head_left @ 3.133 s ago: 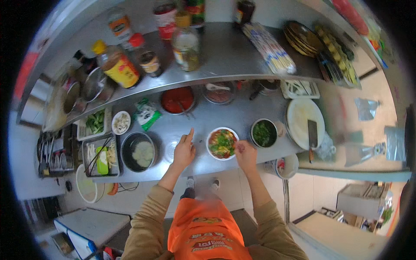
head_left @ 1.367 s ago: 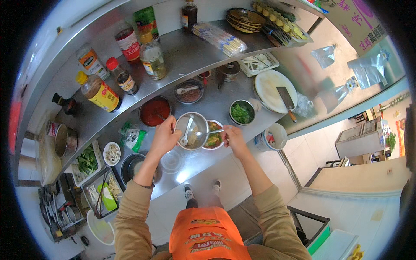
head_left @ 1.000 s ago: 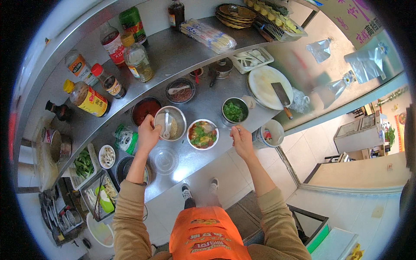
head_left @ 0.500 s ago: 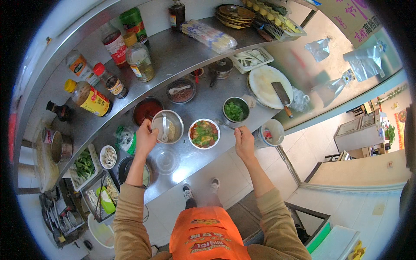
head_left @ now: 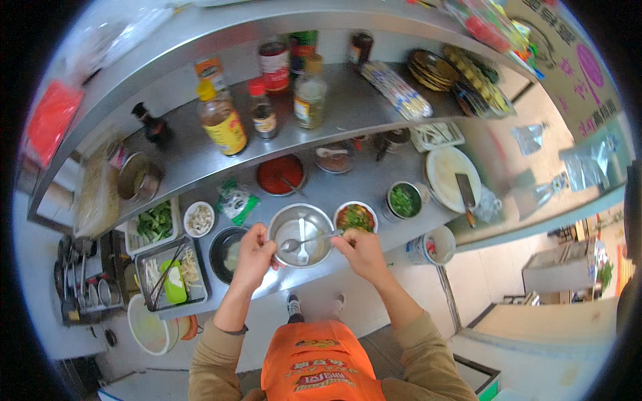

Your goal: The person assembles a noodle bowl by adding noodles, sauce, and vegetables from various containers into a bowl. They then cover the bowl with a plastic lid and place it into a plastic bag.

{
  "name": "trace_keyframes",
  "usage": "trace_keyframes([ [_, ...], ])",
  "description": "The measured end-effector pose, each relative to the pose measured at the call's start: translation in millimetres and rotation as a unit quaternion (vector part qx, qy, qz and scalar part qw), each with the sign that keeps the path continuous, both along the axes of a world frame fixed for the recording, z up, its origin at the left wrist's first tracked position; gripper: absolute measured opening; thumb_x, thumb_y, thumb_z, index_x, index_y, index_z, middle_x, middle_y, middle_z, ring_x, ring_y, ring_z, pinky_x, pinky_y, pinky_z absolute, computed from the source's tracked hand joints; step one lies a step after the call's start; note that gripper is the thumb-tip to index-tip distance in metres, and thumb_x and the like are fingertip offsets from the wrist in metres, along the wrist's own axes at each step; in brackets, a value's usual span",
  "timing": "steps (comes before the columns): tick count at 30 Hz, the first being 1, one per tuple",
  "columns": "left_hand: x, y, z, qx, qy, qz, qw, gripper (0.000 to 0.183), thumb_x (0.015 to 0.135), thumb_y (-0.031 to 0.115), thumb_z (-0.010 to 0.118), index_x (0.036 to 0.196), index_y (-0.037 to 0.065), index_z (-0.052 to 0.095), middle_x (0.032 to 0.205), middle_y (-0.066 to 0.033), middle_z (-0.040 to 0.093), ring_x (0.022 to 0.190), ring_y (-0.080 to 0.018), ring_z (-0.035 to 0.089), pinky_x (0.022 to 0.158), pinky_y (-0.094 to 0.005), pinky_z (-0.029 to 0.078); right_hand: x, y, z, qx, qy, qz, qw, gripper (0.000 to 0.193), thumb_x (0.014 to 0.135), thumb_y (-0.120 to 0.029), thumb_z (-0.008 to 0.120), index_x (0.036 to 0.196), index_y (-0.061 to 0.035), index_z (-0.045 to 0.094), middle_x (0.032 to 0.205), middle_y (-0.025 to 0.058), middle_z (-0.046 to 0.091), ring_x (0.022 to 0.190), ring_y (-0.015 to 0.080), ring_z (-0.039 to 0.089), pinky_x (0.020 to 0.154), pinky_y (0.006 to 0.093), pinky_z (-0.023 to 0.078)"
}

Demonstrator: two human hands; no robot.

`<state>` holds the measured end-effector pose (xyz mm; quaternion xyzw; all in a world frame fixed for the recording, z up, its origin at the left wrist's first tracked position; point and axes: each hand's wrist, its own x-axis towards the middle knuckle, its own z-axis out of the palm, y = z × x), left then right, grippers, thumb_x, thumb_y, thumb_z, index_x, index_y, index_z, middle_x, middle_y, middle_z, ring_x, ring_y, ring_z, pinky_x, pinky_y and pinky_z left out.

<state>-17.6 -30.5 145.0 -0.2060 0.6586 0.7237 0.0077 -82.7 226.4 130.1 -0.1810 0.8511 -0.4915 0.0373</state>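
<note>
My left hand (head_left: 254,252) is closed on the left rim of a round steel bowl (head_left: 273,230), which is held above the counter's front part. A white spoon (head_left: 303,250) lies in this bowl; what else is inside cannot be made out. My right hand (head_left: 361,250) grips the handle of a metal spoon (head_left: 291,245), whose head is over the bowl's left half. Just beyond my right hand stands a white-rimmed bowl of red and green food (head_left: 356,216), partly covered by the hand. Right of it is a steel pot of chopped greens (head_left: 404,199).
A pan of red sauce (head_left: 279,175) with a ladle stands behind. At left are a dark pot (head_left: 227,250), a small white bowl (head_left: 200,220) and a tray (head_left: 200,294). Bottles line the raised shelf (head_left: 190,144). A cleaver (head_left: 465,190) rests on the round cutting board (head_left: 447,164).
My right hand has brought the metal spoon leftward, from beside the greens pot to over the steel bowl. The bowl now looks larger and closer. My view has turned left.
</note>
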Motion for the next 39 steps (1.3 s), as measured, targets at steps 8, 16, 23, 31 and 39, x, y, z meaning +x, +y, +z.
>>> trace_keyframes([
  [8,13,-135,59,0.005,0.144,0.258,0.955,0.007,0.09,0.003,0.056,0.09,0.006,0.049,0.073,-0.0066,0.059,0.055,-0.0162,0.061,0.049,-0.0251,0.049,2,-15,-3,-0.003,-0.091,0.047,0.995,0.039,0.091,-0.028,0.076,0.07,0.0014,0.06,0.059,0.0081,0.055,0.056,0.0129,0.048,0.055,0.0327,0.042],
  [16,-74,-195,36,0.078,0.215,0.327,0.917,0.014,0.094,0.001,0.057,0.088,0.006,0.045,0.077,-0.0071,0.057,0.069,-0.0215,0.068,0.063,-0.0302,0.057,24,-40,-151,0.095,-0.059,0.141,0.984,0.022,0.091,-0.022,0.071,0.089,-0.0001,0.068,0.085,0.0139,0.068,0.075,0.0285,0.066,0.07,0.0397,0.053],
  [23,-51,-176,22,0.178,0.187,0.34,0.904,0.036,0.098,0.034,0.07,0.108,0.003,0.054,0.102,-0.0063,0.058,0.101,-0.025,0.068,0.086,-0.0336,0.057,40,-102,-285,0.302,0.152,0.164,0.927,0.019,0.083,-0.011,0.064,0.101,-0.005,0.066,0.111,0.0114,0.063,0.109,0.0308,0.059,0.088,0.0416,0.054],
  [31,-31,-40,-128,-0.263,0.028,-0.159,0.951,0.018,0.089,0.018,0.074,0.095,0.004,0.064,0.089,-0.0115,0.067,0.078,-0.0191,0.065,0.073,-0.0327,0.053,62,-77,-264,0.28,0.171,0.247,0.912,0.017,0.088,-0.014,0.06,0.102,-0.0069,0.067,0.113,0.0093,0.062,0.111,0.0285,0.058,0.09,0.0413,0.053],
  [39,-130,76,-300,-0.444,0.034,-0.185,0.876,0.019,0.085,0.015,0.072,0.098,0.002,0.066,0.1,-0.0221,0.067,0.093,-0.0412,0.068,0.08,-0.0521,0.054,144,44,-212,0.168,0.067,0.124,0.976,0.018,0.085,-0.012,0.064,0.102,-0.0083,0.067,0.105,0.0068,0.059,0.104,0.0294,0.057,0.088,0.0429,0.053],
])
